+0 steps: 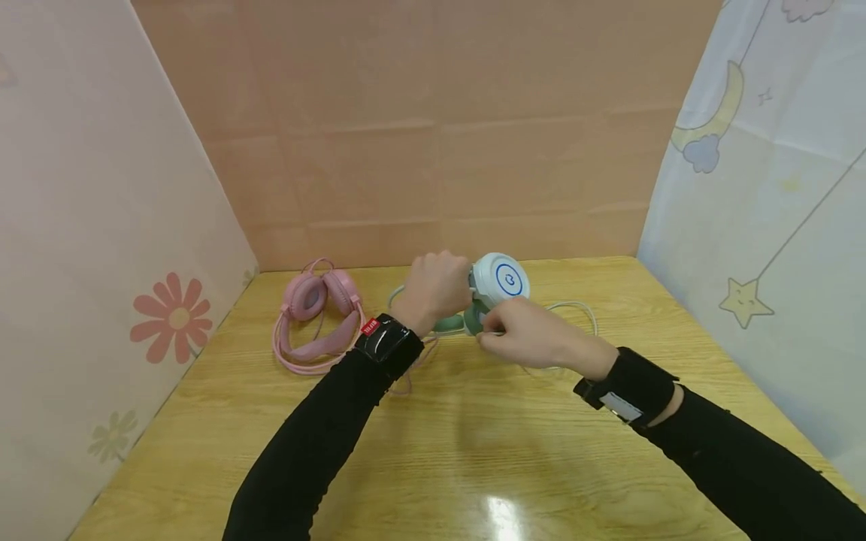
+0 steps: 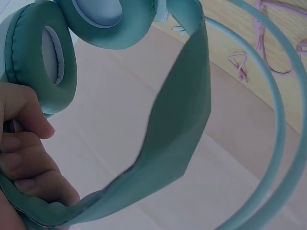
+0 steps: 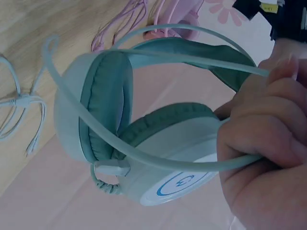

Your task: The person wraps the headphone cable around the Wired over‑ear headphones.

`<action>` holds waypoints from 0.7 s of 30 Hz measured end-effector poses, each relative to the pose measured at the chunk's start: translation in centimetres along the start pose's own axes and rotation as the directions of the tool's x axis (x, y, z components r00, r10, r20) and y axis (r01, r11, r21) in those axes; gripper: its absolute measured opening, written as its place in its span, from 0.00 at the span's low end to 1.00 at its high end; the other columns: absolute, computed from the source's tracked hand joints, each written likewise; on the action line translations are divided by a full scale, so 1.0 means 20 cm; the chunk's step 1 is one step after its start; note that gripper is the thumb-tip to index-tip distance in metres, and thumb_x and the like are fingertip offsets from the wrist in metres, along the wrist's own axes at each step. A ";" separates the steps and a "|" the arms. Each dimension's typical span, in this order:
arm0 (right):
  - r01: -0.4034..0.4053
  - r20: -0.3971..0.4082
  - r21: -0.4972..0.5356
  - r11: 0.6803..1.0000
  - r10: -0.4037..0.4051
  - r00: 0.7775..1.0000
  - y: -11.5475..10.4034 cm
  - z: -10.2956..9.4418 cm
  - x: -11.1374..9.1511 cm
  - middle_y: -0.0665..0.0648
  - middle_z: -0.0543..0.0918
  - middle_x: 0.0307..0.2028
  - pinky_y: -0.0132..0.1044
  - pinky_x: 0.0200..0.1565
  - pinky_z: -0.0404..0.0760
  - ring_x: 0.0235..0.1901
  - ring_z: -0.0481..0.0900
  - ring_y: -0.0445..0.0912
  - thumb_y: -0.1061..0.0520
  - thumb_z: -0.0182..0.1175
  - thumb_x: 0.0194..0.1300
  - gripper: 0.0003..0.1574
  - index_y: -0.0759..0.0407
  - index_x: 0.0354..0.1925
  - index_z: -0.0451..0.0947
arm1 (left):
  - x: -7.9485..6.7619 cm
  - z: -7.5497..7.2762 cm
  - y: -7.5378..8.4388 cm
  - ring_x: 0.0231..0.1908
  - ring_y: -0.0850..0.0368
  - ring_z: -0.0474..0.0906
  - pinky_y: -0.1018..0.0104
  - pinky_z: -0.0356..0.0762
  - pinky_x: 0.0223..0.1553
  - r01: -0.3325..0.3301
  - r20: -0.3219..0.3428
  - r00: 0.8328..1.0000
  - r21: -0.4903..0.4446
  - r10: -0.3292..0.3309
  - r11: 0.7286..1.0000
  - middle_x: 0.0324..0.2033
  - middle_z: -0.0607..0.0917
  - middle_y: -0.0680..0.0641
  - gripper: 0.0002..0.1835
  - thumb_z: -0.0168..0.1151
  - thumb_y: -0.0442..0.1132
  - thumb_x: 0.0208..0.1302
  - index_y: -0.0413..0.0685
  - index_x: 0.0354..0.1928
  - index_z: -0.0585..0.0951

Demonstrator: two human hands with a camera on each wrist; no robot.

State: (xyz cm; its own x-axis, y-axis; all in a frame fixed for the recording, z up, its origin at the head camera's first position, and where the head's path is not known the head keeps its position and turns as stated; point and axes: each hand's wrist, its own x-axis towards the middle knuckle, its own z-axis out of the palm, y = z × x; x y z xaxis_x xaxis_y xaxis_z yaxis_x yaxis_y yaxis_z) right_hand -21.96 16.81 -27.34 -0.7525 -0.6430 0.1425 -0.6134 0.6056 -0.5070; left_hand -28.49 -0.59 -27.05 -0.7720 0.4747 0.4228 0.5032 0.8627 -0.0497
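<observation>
Pale green headphones (image 1: 499,276) with darker green cushions are held up between both hands over the table. My left hand (image 1: 433,289) grips them beside an ear cup; in the left wrist view its fingers curl around the soft inner headband strap (image 2: 175,110). My right hand (image 1: 534,332) holds the thin outer headband tubes (image 3: 144,158), which pass into its curled fingers in the right wrist view. One round white ear cup face, with a blue ring logo, faces the head camera. Behind the left hand, part of the headset is hidden.
Pink headphones (image 1: 343,289) lie on the wooden table (image 1: 460,451) at the left, their pink cable (image 1: 407,379) trailing right. A pale cable (image 1: 585,304) loops on the table at the right. Fabric walls (image 1: 433,150) stand behind and on both sides.
</observation>
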 end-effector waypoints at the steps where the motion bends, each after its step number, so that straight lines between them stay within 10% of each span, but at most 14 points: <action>1: 0.001 0.010 0.012 1.000 -0.001 1.000 0.00 -0.01 0.00 0.41 0.56 0.13 0.31 0.23 0.57 0.15 0.53 0.36 0.59 0.55 0.62 0.24 0.48 0.14 0.59 | 0.00 0.00 0.00 0.17 0.61 0.56 0.67 0.58 0.18 -0.010 0.004 1.000 0.007 0.010 1.000 0.15 0.59 0.55 0.15 0.60 0.31 0.49 0.54 0.18 0.64; 21: -0.099 0.018 0.232 0.968 0.098 0.995 -0.09 -0.33 0.06 0.47 0.64 0.14 0.32 0.23 0.56 0.16 0.56 0.38 0.58 0.54 0.59 0.15 0.60 0.18 0.73 | -0.03 0.03 0.02 0.16 0.61 0.53 0.67 0.55 0.17 -0.099 -0.003 0.995 0.054 0.099 0.994 0.16 0.57 0.55 0.17 0.60 0.32 0.54 0.54 0.17 0.64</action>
State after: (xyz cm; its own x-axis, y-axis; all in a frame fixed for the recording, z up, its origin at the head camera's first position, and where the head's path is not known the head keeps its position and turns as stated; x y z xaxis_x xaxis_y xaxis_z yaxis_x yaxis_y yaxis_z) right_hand -23.39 17.97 -20.58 -0.8044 -0.5890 0.0770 -0.4633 0.5410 -0.7019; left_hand -27.98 -0.37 -27.94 -0.7171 0.5574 0.4184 0.5554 0.8197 -0.1402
